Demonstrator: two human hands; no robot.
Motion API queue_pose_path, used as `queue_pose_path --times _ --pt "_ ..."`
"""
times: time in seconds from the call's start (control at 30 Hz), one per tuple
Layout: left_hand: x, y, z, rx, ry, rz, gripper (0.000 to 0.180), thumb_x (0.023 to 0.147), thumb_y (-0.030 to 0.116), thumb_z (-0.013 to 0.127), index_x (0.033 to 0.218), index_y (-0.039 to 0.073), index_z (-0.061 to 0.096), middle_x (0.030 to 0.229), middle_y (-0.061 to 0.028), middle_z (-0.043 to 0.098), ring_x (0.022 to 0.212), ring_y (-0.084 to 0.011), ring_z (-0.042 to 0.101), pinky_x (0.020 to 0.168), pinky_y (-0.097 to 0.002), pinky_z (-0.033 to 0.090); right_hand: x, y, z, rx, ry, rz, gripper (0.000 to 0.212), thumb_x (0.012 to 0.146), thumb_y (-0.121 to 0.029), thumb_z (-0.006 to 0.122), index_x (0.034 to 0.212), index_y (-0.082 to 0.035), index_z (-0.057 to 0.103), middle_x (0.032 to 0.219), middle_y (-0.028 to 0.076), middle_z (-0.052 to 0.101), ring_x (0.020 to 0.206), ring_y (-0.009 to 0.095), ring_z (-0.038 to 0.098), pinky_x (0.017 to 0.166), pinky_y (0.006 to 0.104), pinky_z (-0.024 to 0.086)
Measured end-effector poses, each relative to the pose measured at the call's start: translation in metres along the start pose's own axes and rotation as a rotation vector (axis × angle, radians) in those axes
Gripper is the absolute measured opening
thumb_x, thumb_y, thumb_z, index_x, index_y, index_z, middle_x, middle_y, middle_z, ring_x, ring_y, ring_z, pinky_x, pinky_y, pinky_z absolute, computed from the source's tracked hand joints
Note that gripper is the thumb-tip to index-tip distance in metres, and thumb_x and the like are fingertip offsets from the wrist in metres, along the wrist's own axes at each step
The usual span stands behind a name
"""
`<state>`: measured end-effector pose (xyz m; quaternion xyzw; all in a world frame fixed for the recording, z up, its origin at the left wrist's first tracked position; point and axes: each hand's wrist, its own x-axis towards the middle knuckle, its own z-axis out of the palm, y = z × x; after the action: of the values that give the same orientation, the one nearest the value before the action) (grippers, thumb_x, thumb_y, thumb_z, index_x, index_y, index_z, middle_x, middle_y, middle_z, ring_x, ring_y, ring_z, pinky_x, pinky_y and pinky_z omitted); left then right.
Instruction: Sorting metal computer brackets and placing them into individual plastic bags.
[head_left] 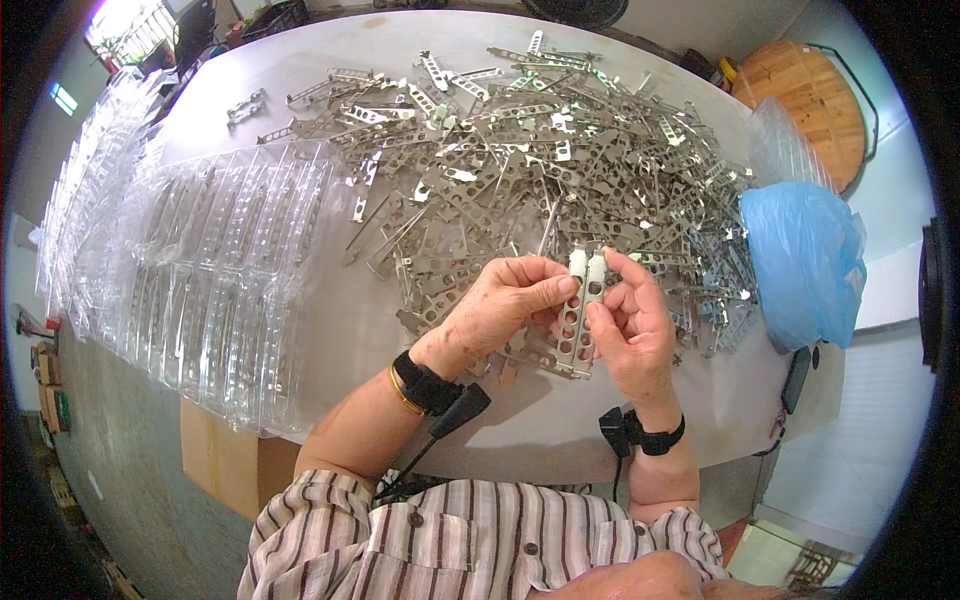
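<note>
Two slim metal brackets with rows of round holes are held upright side by side over the table's near part. My left hand (520,292) pinches the left metal bracket (571,325) near its upper end, thumb on its face. Around the right metal bracket (596,285) my right hand (634,325) is closed, thumb on its front edge and index finger by its top. Both lower ends come close together; whether they touch I cannot tell. Behind my hands spreads a big loose heap of similar metal brackets (520,170).
Clear plastic trays (230,270) with slots lie at the left, beside a tall stack of more trays (85,220). A blue plastic bag (803,262) stands at the table's right edge. Below the table (345,345) is a cardboard box (225,455). Black cables hang from both wrist straps.
</note>
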<state>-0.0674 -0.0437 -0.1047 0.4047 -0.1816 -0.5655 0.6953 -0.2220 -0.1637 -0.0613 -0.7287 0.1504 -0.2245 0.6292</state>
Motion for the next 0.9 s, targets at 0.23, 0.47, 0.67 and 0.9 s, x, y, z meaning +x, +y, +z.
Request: queue_pose_path --times 0.23,0.47,0.67,0.9 --pt "0.0011 0.0003 0.001 -0.012 0.01 0.01 0.02 0.097 0.02 0.069 0.106 0.003 0.071 0.094 -0.0015 0.072 0.08 -0.0097 0.067 0.072 -0.0261 0.057 0.0012 0.0015 -0.0005 0.008 0.0 0.019 0.053 0.096 0.004 0.058 0.145 -0.002 0.041 0.086 0.002 0.062 0.069 0.004 0.058 0.059 0.0193 0.047" --pt "-0.0004 0.0005 0.0016 0.005 0.006 0.004 0.02 0.097 0.021 0.069 0.105 0.003 0.071 0.093 -0.0011 0.071 0.079 -0.0091 0.066 0.071 -0.0254 0.056 0.0002 -0.0009 -0.0003 -0.006 0.003 0.02 0.053 0.096 0.003 0.058 0.145 -0.002 0.041 0.086 0.002 0.063 0.07 0.004 0.059 0.06 0.0196 0.048" --pt "-0.0013 0.0023 0.0021 0.028 0.009 0.007 0.02 0.097 0.021 0.069 0.104 0.003 0.071 0.092 -0.0007 0.071 0.078 -0.0089 0.066 0.071 -0.0252 0.056 0.0007 -0.0024 0.0009 0.008 0.003 0.018 0.052 0.096 0.003 0.058 0.145 -0.002 0.041 0.086 0.002 0.063 0.07 0.004 0.059 0.06 0.0195 0.048" --pt "-0.0005 0.0014 0.0013 0.013 0.046 0.0 0.019 0.098 0.02 0.069 0.106 0.003 0.071 0.095 -0.0016 0.072 0.082 -0.01 0.067 0.074 -0.026 0.056 0.0009 0.0048 -0.0007 -0.062 0.017 -0.013 0.051 0.096 0.003 0.059 0.144 -0.002 0.043 0.083 -0.001 0.06 0.068 0.002 0.054 0.06 0.0182 0.044"
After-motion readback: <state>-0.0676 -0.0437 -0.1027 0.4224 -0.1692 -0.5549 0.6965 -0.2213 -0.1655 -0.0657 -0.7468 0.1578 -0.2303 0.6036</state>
